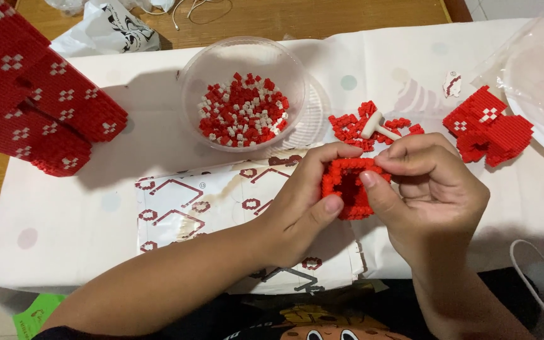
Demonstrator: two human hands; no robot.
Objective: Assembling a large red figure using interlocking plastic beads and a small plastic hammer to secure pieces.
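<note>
**Small red block shell held between two hands**

Between the two hands, just above the printed instruction sheet (221, 208), sits a small hollow red block piece (347, 187), open at the top like a little box. The left hand (303, 201) is curled around its left side, thumb under the lower edge and fingers over the top rim. The right hand (429, 189) closes on the right side, thumb pressed on the rim and fingers folded over the far edge; whether a loose block is pinched there I cannot tell.

My judgement is that the piece is light and stiff but fragile: it is made of many tiny pressed-together blocks, and the thin walls could split if squeezed across the hollow. Holding it by the corners and base looks safer than pinching mid-wall.

Beyond the left hand, a clear round plastic bowl (243, 88) holds a heap of loose red and white blocks (242, 113), about a shallow layer deep. Just past the right hand's fingers lies a scatter of red blocks (351, 126) with a small white tool (376, 126) on it. To the right of that hand rests a finished red section (489, 126) with white marks; far to the left stands a large red built part (26, 101).
</note>
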